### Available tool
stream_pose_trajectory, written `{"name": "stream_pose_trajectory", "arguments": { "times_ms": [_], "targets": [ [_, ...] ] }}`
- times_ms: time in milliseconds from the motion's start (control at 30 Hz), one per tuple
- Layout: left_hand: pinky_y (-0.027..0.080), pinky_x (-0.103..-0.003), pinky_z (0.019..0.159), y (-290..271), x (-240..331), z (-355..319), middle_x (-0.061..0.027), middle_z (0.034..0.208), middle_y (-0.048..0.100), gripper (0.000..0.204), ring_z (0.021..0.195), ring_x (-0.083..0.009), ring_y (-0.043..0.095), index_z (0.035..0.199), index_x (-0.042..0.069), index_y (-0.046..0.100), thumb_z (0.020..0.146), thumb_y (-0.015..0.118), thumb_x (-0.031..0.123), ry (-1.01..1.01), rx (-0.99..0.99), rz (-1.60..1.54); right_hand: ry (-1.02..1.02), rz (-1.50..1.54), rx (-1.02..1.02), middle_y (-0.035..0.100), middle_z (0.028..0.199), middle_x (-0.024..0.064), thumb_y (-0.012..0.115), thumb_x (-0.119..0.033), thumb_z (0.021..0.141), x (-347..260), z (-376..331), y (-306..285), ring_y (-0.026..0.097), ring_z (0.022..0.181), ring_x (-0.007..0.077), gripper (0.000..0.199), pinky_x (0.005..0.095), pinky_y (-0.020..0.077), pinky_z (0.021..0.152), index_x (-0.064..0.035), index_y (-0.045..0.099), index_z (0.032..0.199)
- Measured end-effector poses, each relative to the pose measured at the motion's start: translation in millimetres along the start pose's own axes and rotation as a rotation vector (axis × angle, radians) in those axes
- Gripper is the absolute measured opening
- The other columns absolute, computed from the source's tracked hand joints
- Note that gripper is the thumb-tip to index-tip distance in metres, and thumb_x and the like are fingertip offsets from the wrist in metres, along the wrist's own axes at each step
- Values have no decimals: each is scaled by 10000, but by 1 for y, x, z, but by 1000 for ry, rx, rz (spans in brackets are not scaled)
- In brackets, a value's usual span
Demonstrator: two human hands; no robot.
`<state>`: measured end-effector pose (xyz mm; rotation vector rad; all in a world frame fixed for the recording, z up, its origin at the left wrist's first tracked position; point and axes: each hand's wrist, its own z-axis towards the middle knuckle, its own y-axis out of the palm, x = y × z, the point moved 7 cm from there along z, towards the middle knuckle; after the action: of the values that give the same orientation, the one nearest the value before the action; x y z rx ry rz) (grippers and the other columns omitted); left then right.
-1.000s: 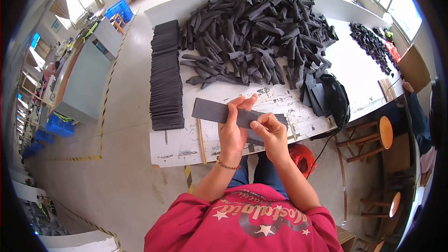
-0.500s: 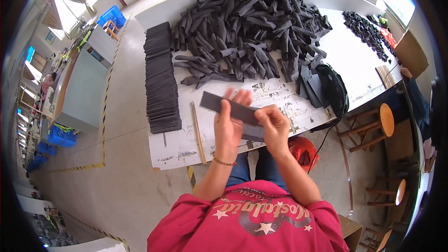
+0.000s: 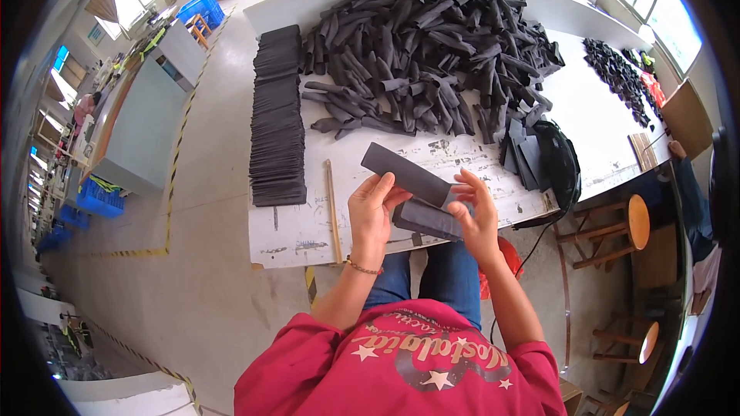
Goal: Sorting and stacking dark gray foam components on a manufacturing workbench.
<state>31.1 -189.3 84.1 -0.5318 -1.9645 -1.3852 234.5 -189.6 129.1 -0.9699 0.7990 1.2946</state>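
Note:
My left hand (image 3: pixel 374 212) pinches a flat black fabric strip (image 3: pixel 407 173) between thumb and fingers, above the table's front edge. The strip slants down toward my right hand (image 3: pixel 478 212), whose thumb and fingers are apart beside its lower end. Whether the right fingertips still touch it, I cannot tell. Below the held strip, more flat black strips (image 3: pixel 428 219) lie at the table edge, partly hidden by it and my hands. A long row of stacked black strips (image 3: pixel 277 123) stands at the left of the table. Behind my hands spreads a large heap of curled black strips (image 3: pixel 432 46).
A thin wooden stick (image 3: pixel 333 212) lies on the white table (image 3: pixel 308 235) left of my hands. At right are flat black pieces (image 3: pixel 528 158) beside a black bag (image 3: pixel 563 162), with a cord hanging down. Farther right stand wooden stools (image 3: pixel 636 222) and small black pieces (image 3: pixel 617 77).
My right hand has gone from pinching the strip to fingers apart at its end. The left hand still holds the strip. The whole view has shifted slightly.

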Motion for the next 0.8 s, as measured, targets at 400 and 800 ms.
{"name": "stream_pose_trajectory", "arguments": {
  "times_ms": [400, 800],
  "targets": [
    [560, -297, 629, -18, 5, 7, -83, 785, 665, 175, 656, -171, 645, 874, -14, 638, 883, 698, 150, 139, 68, 60, 466, 248, 7, 652, 774, 55, 647, -174, 928, 43, -18, 22, 610, 639, 116, 207, 253, 503, 597, 34, 653, 924],
    [552, -268, 596, 2, -20, 4, -105, 819, 694, 247, 628, -151, 651, 965, -55, 669, 860, 720, 163, -117, -195, 356, 121, -102, -136, 660, 1060, 79, 595, -99, 937, -9, 36, 3, 633, 926, 157, 196, 273, 496, 801, -8, 664, 1096]
  ]
}}
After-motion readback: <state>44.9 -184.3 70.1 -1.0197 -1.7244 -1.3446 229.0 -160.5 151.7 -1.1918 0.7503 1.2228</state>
